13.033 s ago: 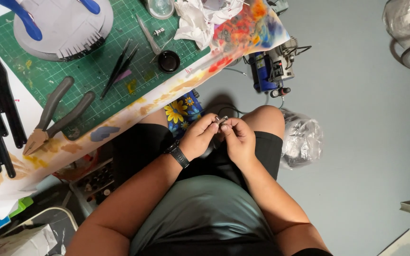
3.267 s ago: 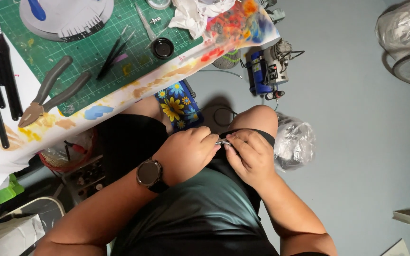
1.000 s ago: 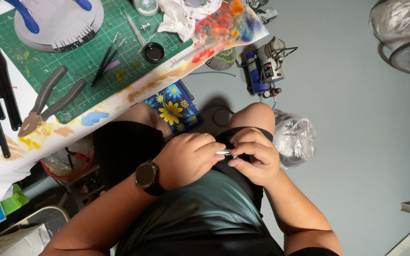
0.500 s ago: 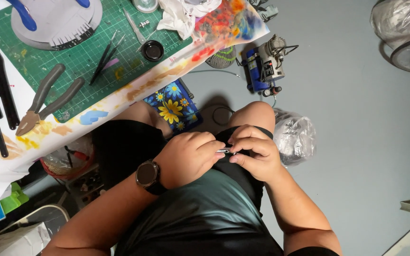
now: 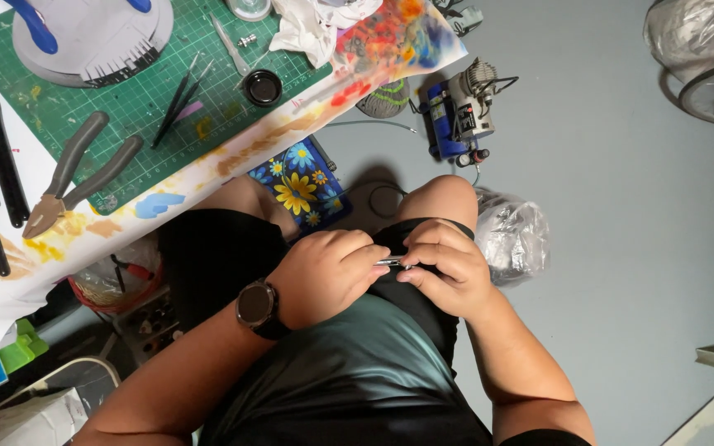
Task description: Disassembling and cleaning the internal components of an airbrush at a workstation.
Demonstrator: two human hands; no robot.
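Head cam, looking straight down at the person's lap. Both hands are bunched together over the black shorts, right above the thighs. The left hand [image 5: 328,272], the one with the dark round wristwatch [image 5: 256,306], is curled shut with its fingertips pinching a small slim metal tool [image 5: 391,263] that pokes out sideways toward the other hand. The right hand [image 5: 444,268] is curled too, fingers folded over the far end of that same metal piece, so both hands are clamped on it. Too small to tell exactly what it is, just a thin silvery bit sitting in the gap between the two hands.

Up top left is the worktable edge with a green cutting mat [image 5: 134,99]. On the mat: grey-handled pliers [image 5: 72,177] hanging half off its lower edge, black tweezers [image 5: 177,107], and a small round black pot [image 5: 263,87]. A grey round stand with blue clips [image 5: 92,37] sits at the mat's top. A paint-splattered sheet [image 5: 373,41] covers the table's corner.

On the floor there's a blue flowered pouch [image 5: 299,182] just beside the left knee, a small blue compressor [image 5: 460,116] further out, and a crinkled clear plastic bag [image 5: 510,235] right next to the right knee.
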